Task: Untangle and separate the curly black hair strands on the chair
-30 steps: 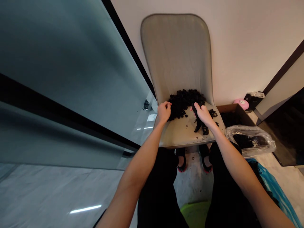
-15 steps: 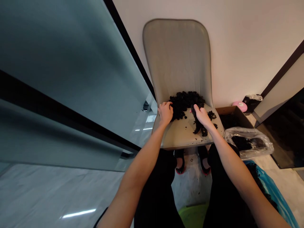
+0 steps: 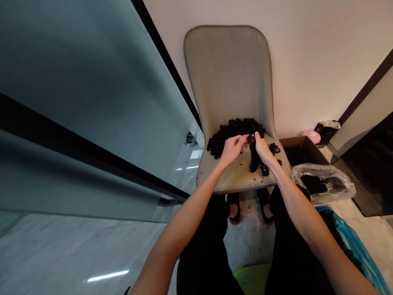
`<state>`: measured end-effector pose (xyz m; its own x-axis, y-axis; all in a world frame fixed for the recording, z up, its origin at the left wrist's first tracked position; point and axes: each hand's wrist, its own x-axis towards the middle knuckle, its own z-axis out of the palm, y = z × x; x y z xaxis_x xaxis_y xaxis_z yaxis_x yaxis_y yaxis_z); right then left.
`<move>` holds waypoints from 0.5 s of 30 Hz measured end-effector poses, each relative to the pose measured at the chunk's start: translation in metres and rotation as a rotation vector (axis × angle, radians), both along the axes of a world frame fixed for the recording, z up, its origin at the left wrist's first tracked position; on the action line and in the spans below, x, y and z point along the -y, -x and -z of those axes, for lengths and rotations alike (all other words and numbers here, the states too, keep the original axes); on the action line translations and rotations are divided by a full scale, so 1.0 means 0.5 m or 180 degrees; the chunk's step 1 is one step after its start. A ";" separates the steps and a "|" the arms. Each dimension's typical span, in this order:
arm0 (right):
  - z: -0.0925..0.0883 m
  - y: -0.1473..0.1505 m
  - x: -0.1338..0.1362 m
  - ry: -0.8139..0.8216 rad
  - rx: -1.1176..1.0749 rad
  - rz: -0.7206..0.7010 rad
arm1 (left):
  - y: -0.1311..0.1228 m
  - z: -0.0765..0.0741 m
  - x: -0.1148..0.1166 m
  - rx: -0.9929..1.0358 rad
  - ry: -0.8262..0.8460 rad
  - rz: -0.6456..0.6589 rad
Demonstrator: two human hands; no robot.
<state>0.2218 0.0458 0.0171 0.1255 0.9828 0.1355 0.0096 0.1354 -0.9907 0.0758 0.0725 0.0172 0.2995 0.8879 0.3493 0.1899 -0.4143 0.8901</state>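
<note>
Far left: frosted glass panel [image 3: 92, 106] in a dark frame, alongside the chair [image 3: 229, 78]. On the seat, toward the back and left, a heap of small black pieces [image 3: 235, 129], rounded, piled close.

Left hand [image 3: 232, 150] in front of the heap, reaching rightward; fingertips bunched at the upper end of a black strip [image 3: 254, 159]. Whether they pinch it or only touch, cannot tell.

Strip is over the seat, right of the left hand. Long axis runs from the fingertips toward the seat's front edge, nearly in line with the wearer's view. Upper end lies between the two hands; right hand nearer to its length.

Right hand [image 3: 263, 148] closed on the strip near that end, thumb up. Hands nearly meeting.

Strip: black, dull, uneven along the edges, apparently limp; fine detail lost in the dark. Holed black offcut [image 3: 264, 169] beside its lower end.

Farther right: loose scraps [image 3: 274, 148] on the seat, then a cardboard box [image 3: 318, 151] and clear plastic bag [image 3: 349, 186] on the floor.
</note>
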 end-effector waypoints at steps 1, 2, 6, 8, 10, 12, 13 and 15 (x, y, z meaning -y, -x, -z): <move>0.000 0.000 0.000 0.0013 -0.0033 -0.0020 | -0.008 -0.007 0.015 -0.0055 0.0006 0.0166; 0.000 0.000 0.000 0.0030 -0.0057 -0.0057 | -0.015 -0.012 0.026 -0.0081 0.0004 0.0301; -0.003 -0.006 0.004 -0.0012 -0.0077 -0.0228 | -0.025 -0.019 0.041 0.0193 0.0090 0.0319; -0.003 -0.009 0.006 -0.0085 -0.0056 -0.0265 | -0.025 -0.017 0.035 0.0370 0.0171 0.0116; -0.002 -0.011 0.006 -0.0109 -0.0018 -0.0289 | -0.025 -0.015 0.027 0.0447 0.0243 -0.0015; -0.001 -0.011 0.005 -0.0112 0.0033 -0.0308 | -0.027 -0.011 0.023 0.0487 0.0295 -0.0049; -0.001 -0.011 0.005 -0.0123 0.0083 -0.0306 | -0.029 -0.009 0.021 0.0524 0.0309 -0.0061; -0.003 -0.011 0.006 -0.0132 0.0280 -0.0274 | -0.031 -0.006 0.020 0.0648 0.0324 -0.0147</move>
<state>0.2271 0.0428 0.0189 0.0266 0.9828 0.1829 0.0829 0.1802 -0.9801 0.0914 0.0623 0.0200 0.1902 0.9328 0.3062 0.0189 -0.3153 0.9488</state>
